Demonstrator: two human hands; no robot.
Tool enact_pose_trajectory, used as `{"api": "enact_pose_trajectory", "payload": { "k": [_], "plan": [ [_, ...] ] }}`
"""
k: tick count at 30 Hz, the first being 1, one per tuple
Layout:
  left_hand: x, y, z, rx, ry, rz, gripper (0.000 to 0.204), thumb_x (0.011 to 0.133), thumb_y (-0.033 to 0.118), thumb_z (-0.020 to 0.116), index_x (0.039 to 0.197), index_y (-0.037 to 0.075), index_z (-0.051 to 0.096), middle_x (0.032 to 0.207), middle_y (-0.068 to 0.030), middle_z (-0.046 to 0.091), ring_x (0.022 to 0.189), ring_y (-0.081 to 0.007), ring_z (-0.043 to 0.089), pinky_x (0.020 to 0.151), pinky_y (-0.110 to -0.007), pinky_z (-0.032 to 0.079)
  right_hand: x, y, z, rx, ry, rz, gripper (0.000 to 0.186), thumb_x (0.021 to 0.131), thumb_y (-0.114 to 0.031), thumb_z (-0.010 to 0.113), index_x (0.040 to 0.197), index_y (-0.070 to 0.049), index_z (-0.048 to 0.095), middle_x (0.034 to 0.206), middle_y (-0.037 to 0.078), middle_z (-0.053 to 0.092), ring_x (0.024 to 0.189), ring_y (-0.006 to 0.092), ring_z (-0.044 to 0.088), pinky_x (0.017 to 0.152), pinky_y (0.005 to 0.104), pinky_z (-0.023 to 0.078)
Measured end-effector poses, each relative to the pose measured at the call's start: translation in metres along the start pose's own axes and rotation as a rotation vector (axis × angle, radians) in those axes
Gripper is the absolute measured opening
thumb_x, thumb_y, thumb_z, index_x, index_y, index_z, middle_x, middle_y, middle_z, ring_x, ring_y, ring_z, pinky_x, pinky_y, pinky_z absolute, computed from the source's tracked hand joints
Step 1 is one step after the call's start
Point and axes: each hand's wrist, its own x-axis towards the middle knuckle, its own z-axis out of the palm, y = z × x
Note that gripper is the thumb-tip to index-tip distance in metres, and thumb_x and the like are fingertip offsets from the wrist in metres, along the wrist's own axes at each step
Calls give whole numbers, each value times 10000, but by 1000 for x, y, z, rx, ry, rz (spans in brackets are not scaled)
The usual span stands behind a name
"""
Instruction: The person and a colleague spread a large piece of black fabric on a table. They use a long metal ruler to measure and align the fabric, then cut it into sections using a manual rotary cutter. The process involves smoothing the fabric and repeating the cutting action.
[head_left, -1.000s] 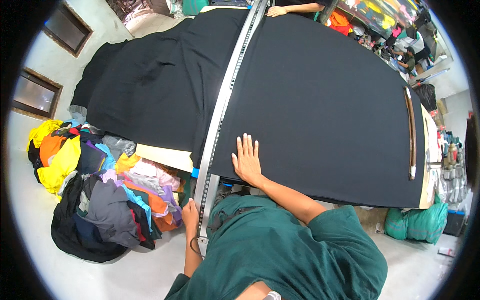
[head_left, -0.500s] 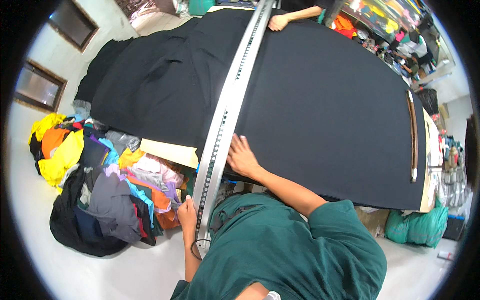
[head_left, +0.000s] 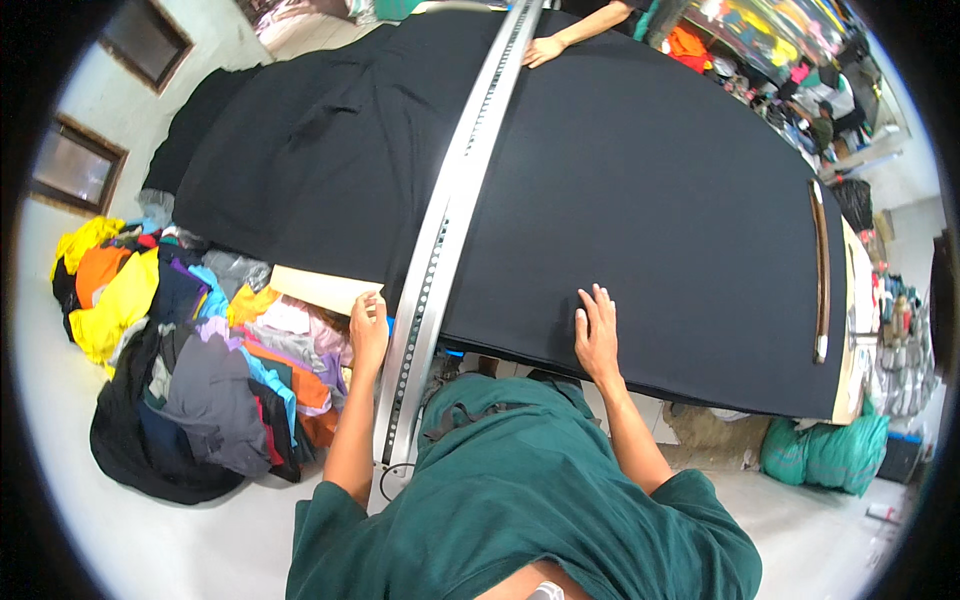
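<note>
A long black fabric (head_left: 640,200) is spread over the table, smooth on the right and wrinkled on the left. Across it runs a silvery metal rail (head_left: 442,215) with a row of holes, its near end sticking out past the table edge. My left hand (head_left: 368,330) is raised just left of the rail, fingers curled together at the end of a cream paper strip (head_left: 320,288); whether they grip it is unclear. Flat near the fabric's front edge lies my right hand (head_left: 598,338), open with fingers spread. At the far end, a co-worker's hand (head_left: 545,50) rests beside the rail.
Left of the table sits a heap of coloured cloth (head_left: 215,400). A dark narrow bar (head_left: 821,270) lies across the fabric's right end. Below that corner stands a green wrapped bundle (head_left: 825,452). More piled goods (head_left: 780,60) are at the far right.
My left hand has moved up from beside the rail's near end to the paper strip. My right hand has shifted right, away from the rail. The co-worker's hand has moved slightly left.
</note>
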Motion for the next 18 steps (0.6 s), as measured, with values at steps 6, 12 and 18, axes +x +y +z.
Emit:
{"api": "enact_pose_trajectory", "payload": {
  "k": [6,12,18],
  "plan": [
    [30,-15,42,375,181,-200,549,1004,468,637,1314,16,611,1271,-202,626,1184,-357,629,1024,-479,496,-15,-5,5,24,-40,1,479,1072,-223,538,1532,-95,497,1663,235,345,1580,407,254,1294,559,182],
    [26,3,55,445,89,-154,504,1001,499,629,973,1,705,979,-175,691,1015,-374,651,912,-503,497,-41,9,-1,57,49,129,469,1059,-203,559,1515,-100,521,1659,225,360,1580,395,261,1295,547,189],
    [35,9,65,388,98,-245,558,1015,497,595,1031,-45,725,1086,-264,729,1054,-437,674,922,-521,505,-46,30,-22,118,202,233,386,1046,-157,566,1424,-87,606,1584,205,473,1542,392,344,1283,524,251]
  ]
}}
